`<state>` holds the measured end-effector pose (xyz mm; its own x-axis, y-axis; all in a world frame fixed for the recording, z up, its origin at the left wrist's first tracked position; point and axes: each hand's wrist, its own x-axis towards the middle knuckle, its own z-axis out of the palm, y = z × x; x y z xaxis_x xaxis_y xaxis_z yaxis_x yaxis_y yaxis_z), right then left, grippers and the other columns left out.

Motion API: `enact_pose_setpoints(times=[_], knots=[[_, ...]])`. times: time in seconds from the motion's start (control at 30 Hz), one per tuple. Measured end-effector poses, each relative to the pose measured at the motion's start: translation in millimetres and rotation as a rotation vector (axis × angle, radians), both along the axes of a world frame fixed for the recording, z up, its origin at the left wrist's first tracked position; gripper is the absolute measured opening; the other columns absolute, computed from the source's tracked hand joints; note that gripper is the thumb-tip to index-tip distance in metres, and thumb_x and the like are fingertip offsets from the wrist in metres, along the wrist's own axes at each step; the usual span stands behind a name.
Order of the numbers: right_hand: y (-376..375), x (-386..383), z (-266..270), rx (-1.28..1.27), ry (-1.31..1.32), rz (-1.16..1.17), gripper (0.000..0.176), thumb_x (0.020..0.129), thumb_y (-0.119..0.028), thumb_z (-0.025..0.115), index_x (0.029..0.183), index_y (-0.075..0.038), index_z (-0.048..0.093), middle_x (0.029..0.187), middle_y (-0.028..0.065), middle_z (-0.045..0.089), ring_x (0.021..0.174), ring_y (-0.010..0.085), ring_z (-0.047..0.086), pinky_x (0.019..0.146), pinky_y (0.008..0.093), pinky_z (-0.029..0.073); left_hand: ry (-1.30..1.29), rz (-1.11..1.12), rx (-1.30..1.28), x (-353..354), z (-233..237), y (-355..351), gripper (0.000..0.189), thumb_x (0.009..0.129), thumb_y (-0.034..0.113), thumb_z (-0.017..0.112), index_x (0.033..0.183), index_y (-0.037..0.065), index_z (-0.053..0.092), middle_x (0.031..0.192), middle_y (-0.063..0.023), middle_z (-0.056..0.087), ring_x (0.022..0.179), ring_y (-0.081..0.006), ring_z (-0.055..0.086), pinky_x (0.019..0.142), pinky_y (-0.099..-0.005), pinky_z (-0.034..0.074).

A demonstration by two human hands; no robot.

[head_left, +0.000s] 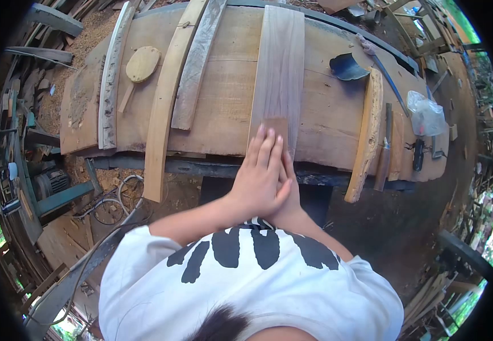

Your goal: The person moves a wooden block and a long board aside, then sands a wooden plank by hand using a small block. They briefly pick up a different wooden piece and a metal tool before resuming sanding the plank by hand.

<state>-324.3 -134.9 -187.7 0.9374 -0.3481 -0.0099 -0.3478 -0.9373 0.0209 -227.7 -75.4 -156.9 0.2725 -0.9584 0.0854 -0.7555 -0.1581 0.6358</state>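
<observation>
The left hand (260, 167) had straight fingers over the block (276, 124), the right hand (290, 199) unclear ones; the plank (280, 68) beneath pointed to far edge of the bench (229, 85)

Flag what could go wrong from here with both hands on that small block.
The wide board shows no visible clamp, so it might slide across the tabletop under a push.
The left hand lies over the right hand, its fingertips close to the bare board; if the block slips, they could scrape.
The long plank overhangs the table's near edge; the left forearm could knock it.
</observation>
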Motion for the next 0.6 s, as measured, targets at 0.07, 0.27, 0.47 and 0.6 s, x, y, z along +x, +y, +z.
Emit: enact_pose_setpoints(times=[0.07, 0.27, 0.47, 0.6], knots=[[-39.1, 31.7, 0.7, 0.050, -0.126, -0.015, 0.072, 0.093, -0.039, 0.048, 0.154, -0.007, 0.027, 0.161, 0.0157, 0.024, 0.150, 0.0327, 0.018, 0.122, 0.0469, 0.011, -0.124, 0.043, -0.054, 24.7, -4.5, -37.8, 0.073, 0.088, 0.033, 0.056, 0.141, -0.013, 0.036, 0.148, -0.0332, 0.031, 0.144, -0.0500, 0.021, 0.119, -0.0534, 0.018], [-246.9, 180.2, -68.1, 0.298, -0.299, -0.049, 0.059, 0.088, -0.034, 0.058, 0.141, -0.012, 0.046, 0.143, 0.0130, 0.048, 0.132, 0.0297, 0.042, 0.112, 0.0401, 0.033, -0.267, 0.297, -0.154, 156.5, -19.2, -246.5, 0.058, 0.092, 0.028, 0.044, 0.135, -0.010, 0.047, 0.147, -0.0310, 0.039, 0.140, -0.0398, 0.036, 0.117, -0.0434, 0.029], [-289.6, 219.3, -69.5, 0.329, -0.136, -0.162, 0.056, 0.089, -0.034, 0.056, 0.140, -0.013, 0.047, 0.143, 0.0117, 0.048, 0.131, 0.0328, 0.043, 0.112, 0.0423, 0.032, -0.392, 0.155, 0.167, 214.1, -35.1, -330.3, 0.060, 0.093, 0.031, 0.042, 0.139, -0.008, 0.043, 0.146, -0.0309, 0.041, 0.140, -0.0382, 0.037, 0.116, -0.0446, 0.029], [-233.6, 163.0, -47.9, 0.331, -0.237, -0.213, 0.055, 0.090, -0.035, 0.055, 0.140, -0.014, 0.047, 0.143, 0.0116, 0.048, 0.131, 0.0338, 0.043, 0.113, 0.0439, 0.031, -0.519, 0.001, -0.302, 157.4, -66.3, -249.5, 0.062, 0.091, 0.030, 0.043, 0.140, -0.008, 0.041, 0.146, -0.0284, 0.042, 0.140, -0.0380, 0.037, 0.117, -0.0431, 0.028]])
